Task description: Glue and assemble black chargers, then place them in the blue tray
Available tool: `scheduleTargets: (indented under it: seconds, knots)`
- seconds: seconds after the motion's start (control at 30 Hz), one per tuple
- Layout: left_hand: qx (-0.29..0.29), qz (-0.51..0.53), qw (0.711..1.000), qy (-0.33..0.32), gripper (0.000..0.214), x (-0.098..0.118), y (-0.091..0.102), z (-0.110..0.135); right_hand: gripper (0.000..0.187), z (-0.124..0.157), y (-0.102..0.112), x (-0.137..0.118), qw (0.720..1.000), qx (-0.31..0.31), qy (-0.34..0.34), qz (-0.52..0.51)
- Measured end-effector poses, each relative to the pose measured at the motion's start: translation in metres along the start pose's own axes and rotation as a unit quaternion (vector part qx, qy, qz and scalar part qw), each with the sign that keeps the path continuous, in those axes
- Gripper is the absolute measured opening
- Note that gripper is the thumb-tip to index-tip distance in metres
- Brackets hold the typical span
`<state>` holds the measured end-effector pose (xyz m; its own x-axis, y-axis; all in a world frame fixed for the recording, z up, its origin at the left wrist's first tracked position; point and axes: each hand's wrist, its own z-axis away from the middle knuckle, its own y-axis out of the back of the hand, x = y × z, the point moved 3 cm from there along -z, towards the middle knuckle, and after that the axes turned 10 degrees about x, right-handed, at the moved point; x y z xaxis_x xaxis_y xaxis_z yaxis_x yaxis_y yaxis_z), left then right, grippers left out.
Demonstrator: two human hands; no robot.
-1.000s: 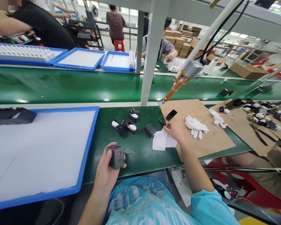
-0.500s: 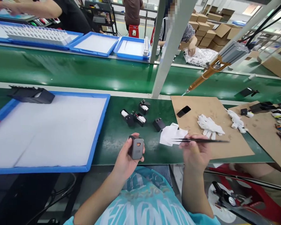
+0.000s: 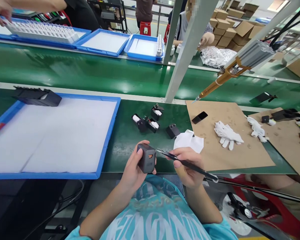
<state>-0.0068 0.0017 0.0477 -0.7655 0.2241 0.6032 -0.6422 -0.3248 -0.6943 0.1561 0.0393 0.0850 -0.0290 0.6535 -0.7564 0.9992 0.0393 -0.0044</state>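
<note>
My left hand (image 3: 134,166) is closed around a dark grey charger (image 3: 148,158), its face with the orange USB port turned toward me. Between the fingers of my right hand (image 3: 190,166) is a pair of black tweezers (image 3: 185,162), slanting with the tips to the left. Those tips are close to the charger's right edge; whether they touch it I cannot tell. Beyond my hands lie several opened black charger housings (image 3: 153,124) with white parts inside, and a closed black charger (image 3: 173,131). A white paper (image 3: 189,141) is just behind my right hand.
On the left lies a blue-rimmed tray (image 3: 98,166) with a black bin (image 3: 37,96) at its far corner. Brown cardboard (image 3: 242,156) on the right bears white gloves (image 3: 227,134) and a small black device (image 3: 200,117). An orange-handled electric screwdriver (image 3: 217,81) hangs above. Co-workers sit across the belt.
My right hand has moved left and turned, bringing the tweezers' tips beside the charger. The charger is turned slightly in my left hand. A co-worker's hand at top left now reaches the white rack.
</note>
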Motion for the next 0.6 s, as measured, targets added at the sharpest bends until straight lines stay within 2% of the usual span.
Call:
scheduleTargets:
  seconds: [0.43,0.6]
  knots:
    - [0.002,-0.014,1.0,-0.005,0.039,0.001,0.004,0.0,0.031,-0.003,-0.002,-0.004,1.0,-0.021,0.008,0.012]
    - [0.002,-0.043,0.999,-0.028,0.041,0.005,0.003,0.0,0.027,-0.009,-0.002,-0.012,0.997,-0.038,0.04,0.049]
